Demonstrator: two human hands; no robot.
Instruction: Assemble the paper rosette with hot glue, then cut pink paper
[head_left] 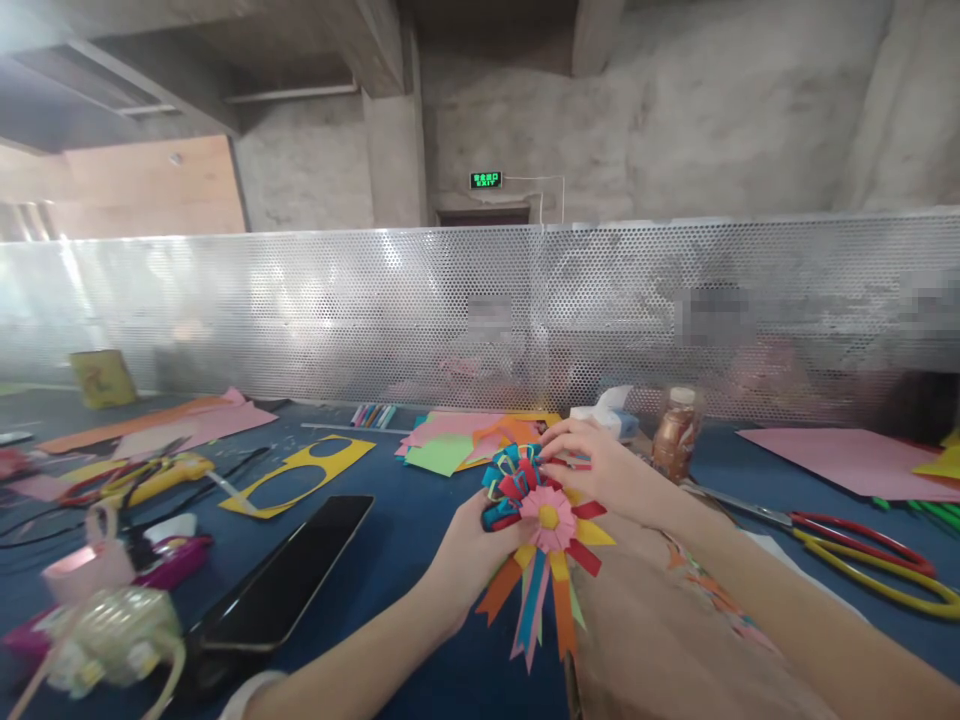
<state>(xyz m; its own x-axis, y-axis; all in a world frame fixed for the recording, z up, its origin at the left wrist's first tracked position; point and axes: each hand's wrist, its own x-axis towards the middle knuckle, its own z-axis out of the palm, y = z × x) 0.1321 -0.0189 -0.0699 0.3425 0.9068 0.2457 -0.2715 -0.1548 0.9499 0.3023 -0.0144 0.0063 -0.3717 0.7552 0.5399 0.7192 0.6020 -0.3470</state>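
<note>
1. Gripping the side of a bright paper rosette with pink flower front and yellow centre, the left hand has its fingers closed on it near the red and blue folded paper loops. This grip probably keeps the rosette steady from the side, so that its front is not pressed flat.

2. The right hand comes over the top, with its fingers bent at the loops. They seem to touch them, but I cannot tell if they pinch or only rest; perhaps they support the shape there.

3. The rosette is between the two hands, above the blue desk, and its orange, blue and yellow paper tails point downward. Held so, the tails are free and seem less likely to be creased.

4. Below the right forearm there is a wide, light-brown, paper-like piece; whether the rosette touches it, I cannot tell.

5. Large scissors with red and yellow handles lie at the right, handles toward the person's side, which seems convenient for taking.

6. Coloured paper sheets lie beyond the hands, probably to leave the near space for working.
</note>
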